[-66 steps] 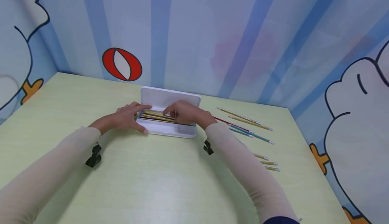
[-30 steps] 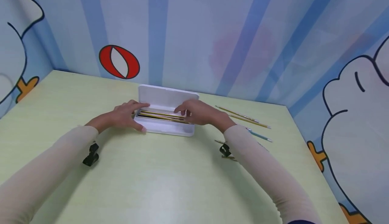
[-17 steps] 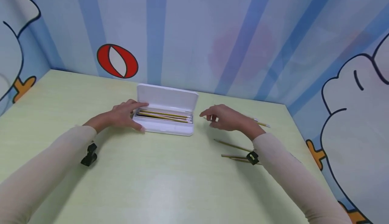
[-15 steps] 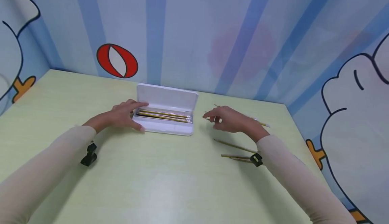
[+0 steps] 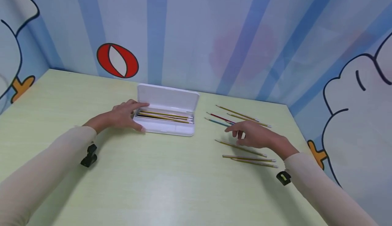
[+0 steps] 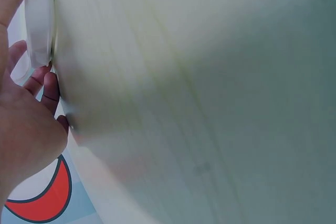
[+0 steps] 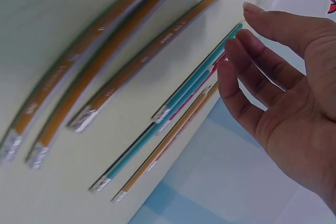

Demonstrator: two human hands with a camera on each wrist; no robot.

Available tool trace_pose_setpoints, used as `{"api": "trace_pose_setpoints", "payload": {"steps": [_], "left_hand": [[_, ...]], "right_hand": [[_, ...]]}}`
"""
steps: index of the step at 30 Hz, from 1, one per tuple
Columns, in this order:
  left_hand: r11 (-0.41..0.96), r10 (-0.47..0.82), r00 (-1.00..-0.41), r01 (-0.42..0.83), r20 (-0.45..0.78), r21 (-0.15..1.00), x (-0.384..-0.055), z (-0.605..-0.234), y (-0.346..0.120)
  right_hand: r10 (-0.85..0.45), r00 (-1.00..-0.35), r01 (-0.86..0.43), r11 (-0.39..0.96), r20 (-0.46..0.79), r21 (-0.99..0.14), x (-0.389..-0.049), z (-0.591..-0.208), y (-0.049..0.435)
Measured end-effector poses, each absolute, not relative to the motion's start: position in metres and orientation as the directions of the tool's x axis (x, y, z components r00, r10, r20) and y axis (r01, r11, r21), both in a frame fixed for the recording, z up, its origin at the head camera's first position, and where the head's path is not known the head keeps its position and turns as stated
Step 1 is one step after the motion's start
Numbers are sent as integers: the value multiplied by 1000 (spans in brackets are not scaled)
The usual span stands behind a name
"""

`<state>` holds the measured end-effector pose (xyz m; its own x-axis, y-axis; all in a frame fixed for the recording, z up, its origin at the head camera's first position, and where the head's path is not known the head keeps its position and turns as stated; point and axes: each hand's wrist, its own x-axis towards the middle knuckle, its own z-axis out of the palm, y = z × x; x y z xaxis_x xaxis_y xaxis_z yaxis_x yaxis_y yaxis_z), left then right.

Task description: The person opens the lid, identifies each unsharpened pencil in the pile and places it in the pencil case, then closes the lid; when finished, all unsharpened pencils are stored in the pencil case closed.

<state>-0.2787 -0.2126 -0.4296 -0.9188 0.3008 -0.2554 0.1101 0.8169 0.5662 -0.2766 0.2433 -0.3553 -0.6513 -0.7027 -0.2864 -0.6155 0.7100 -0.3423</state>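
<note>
An open white pencil case [image 5: 166, 129] lies toward the back of the table with several yellow-and-black pencils [image 5: 165, 116] inside. Its left end is gripped by my left hand [image 5: 124, 116], thumb along the front edge and index finger at the lid side. In the left wrist view the case [image 6: 39, 19] shows only at the upper left, beside the fingers. My right hand [image 5: 254, 134] hovers over the loose pencils, holding nothing, fingers loosely bent and apart. Under and beside it lie a teal pencil [image 5: 215, 121], a red pencil [image 5: 218, 116] and a yellow pencil [image 5: 240, 148].
Two yellow pencils [image 5: 237, 113] lie farther back on the right, and two more pencils [image 5: 251, 159] sit nearer the front. Behind the table [image 5: 147, 181] rises a blue striped backdrop [image 5: 190, 42] with cartoon prints.
My right hand has left the pencil case, where it was at the pencils inside, and moved right and nearer over the loose pencils. The left hand stays at the case.
</note>
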Motion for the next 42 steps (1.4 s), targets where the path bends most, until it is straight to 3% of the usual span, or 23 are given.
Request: {"api": "trace_pose_setpoints", "payload": {"steps": [22,30,42], "left_hand": [[817,301,-921,114,-249,565,-279,-431,-214],[810,302,-919,108,-252,577,-277,-429,-214],[810,308,-919,119,-245,575,-278,-429,-213]], "right_hand": [[-698,-648,-578,712,-306,-400,-246,-370,285],[-692,-655,-583,719,-303,-379,-244,-378,287],[-755,-616,-697,655,-223,-292,-249,-384,283]]}}
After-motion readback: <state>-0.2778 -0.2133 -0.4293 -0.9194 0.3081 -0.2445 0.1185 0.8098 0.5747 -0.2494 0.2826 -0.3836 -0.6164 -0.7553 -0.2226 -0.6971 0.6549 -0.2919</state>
